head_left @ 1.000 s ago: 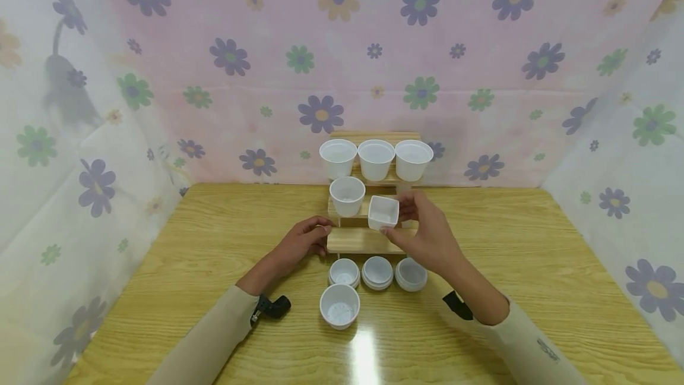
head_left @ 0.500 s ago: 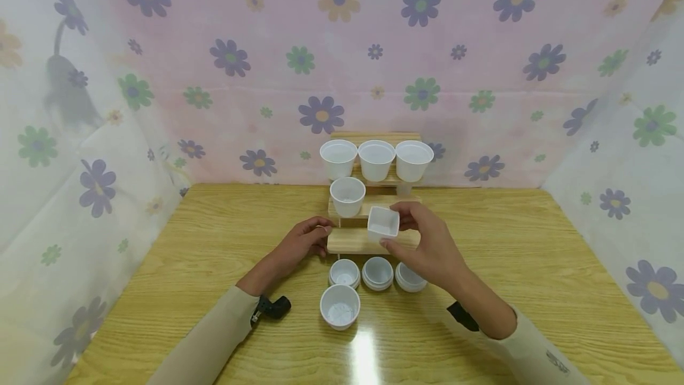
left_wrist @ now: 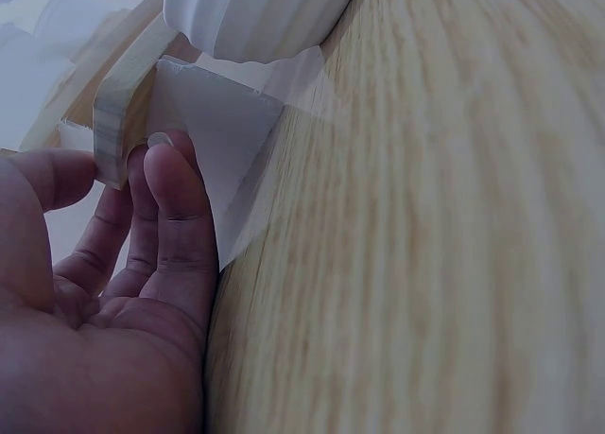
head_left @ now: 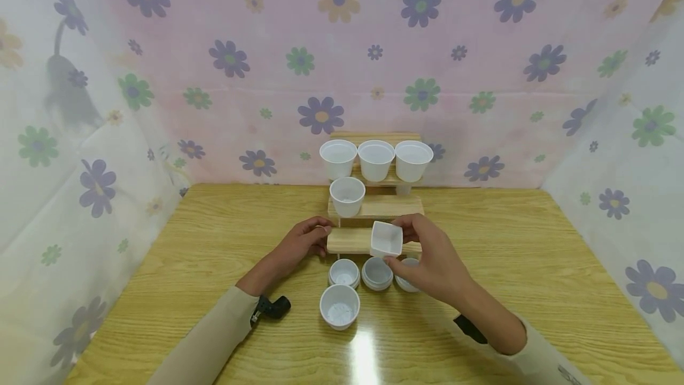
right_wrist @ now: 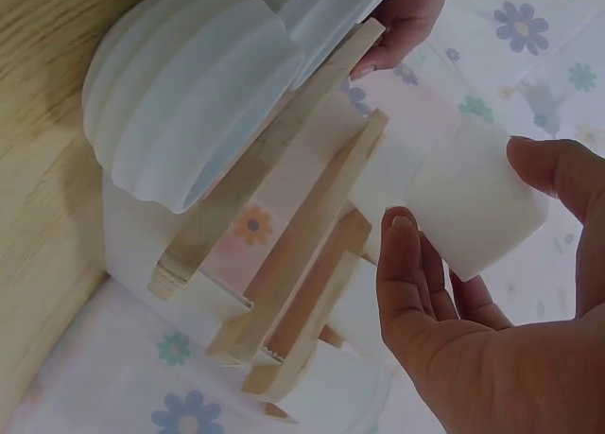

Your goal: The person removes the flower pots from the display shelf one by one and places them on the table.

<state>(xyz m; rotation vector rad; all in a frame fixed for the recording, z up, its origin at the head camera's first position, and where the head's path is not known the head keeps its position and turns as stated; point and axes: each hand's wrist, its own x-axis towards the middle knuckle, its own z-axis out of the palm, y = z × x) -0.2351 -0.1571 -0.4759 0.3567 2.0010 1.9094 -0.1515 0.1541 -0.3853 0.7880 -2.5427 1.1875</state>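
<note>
A small square white pot (head_left: pixel 386 240) is pinched between the thumb and fingers of my right hand (head_left: pixel 435 263). The hand holds it over the lowest board (head_left: pixel 347 241) of a stepped wooden stand; whether they touch I cannot tell. In the right wrist view the pot (right_wrist: pixel 473 198) shows its pale side and base. My left hand (head_left: pixel 303 241) grips the left end of that lowest board, and in the left wrist view the thumb presses the board's end (left_wrist: pixel 113 122) with fingers curled beneath. A round white pot (head_left: pixel 347 196) stands on the board behind, at its left.
Several tapered white pots (head_left: pixel 376 159) line the upper part of the stand. Ribbed round bowls (head_left: pixel 344 273) stand on the table (head_left: pixel 240 207) before it, the rightmost partly behind my right hand. Nearer stands another white pot (head_left: pixel 340 306). A flowered cloth (head_left: pixel 256 106) hangs behind.
My right hand has brought the square pot down and nearer to me, from the second board to over the lowest one. My left hand has stayed where it was.
</note>
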